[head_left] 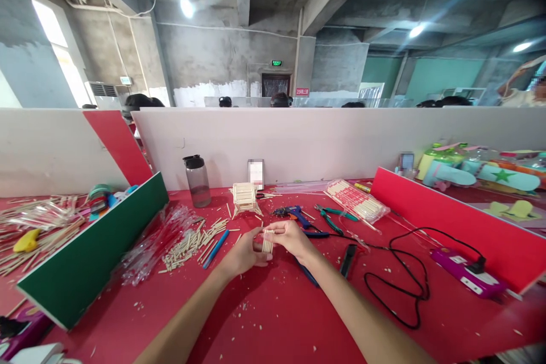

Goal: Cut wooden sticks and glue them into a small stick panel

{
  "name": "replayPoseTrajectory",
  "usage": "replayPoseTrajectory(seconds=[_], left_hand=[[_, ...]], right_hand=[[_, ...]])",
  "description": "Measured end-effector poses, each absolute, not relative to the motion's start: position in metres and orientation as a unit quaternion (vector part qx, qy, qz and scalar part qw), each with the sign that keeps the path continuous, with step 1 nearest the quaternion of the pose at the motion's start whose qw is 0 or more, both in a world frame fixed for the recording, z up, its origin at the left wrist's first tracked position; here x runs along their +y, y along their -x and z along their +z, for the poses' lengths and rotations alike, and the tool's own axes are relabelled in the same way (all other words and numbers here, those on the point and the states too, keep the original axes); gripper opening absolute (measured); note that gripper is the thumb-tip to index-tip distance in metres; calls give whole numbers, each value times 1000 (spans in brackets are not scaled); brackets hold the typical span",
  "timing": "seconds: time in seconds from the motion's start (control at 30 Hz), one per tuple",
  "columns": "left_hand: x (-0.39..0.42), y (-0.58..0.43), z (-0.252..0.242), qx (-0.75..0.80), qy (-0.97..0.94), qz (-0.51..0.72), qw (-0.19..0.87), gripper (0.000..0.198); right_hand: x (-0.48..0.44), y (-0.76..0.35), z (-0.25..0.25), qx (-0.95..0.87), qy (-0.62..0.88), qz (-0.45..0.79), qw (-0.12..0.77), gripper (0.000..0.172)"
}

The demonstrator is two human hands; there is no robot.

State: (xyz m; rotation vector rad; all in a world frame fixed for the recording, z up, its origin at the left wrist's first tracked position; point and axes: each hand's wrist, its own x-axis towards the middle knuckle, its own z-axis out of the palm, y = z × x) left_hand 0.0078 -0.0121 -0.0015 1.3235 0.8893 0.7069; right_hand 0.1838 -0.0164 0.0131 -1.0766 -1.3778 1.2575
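Between my two hands, above the red tabletop, is a small bundle of short wooden sticks (267, 243) standing side by side. My left hand (248, 250) grips it from the left, its fingers curled around the lower part. From the right, my right hand (290, 237) pinches the upper part of the bundle. A small structure of wooden sticks on legs (244, 199) stands beyond my hands. Left of them lies a loose pile of cut sticks (191, 244), with a blue pen-like tool (216, 249) beside it.
Behind my right hand lie a blue glue gun (300, 216), green-handled pliers (330, 219) and a packet of sticks (356, 200). A black cable (420, 273) loops to a purple power strip (467, 272). A water bottle (198, 182) stands at the back; green (98, 244) and red (452, 222) dividers flank the workspace.
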Motion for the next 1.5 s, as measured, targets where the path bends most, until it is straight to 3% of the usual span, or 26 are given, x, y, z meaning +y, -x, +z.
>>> replayPoseTrajectory(seconds=[0.1, 0.33, 0.43, 0.7, 1.5], left_hand=[[-16, -7, 2, 406, -574, 298, 646, 100], [-23, -2, 14, 392, -575, 261, 669, 58], [-25, -2, 16, 386, -553, 266, 689, 50], [-27, -4, 17, 363, -496, 273, 740, 43], [-34, -7, 25, 374, -507, 273, 727, 40]], right_hand=[[-19, -185, 15, -545, 434, 539, 474, 50], [-20, -183, 17, -490, 434, 584, 480, 54], [-20, -184, 20, -486, 432, 587, 482, 53], [-20, -186, 24, -482, 425, 588, 491, 52], [-18, -187, 18, -589, 413, 511, 470, 56]])
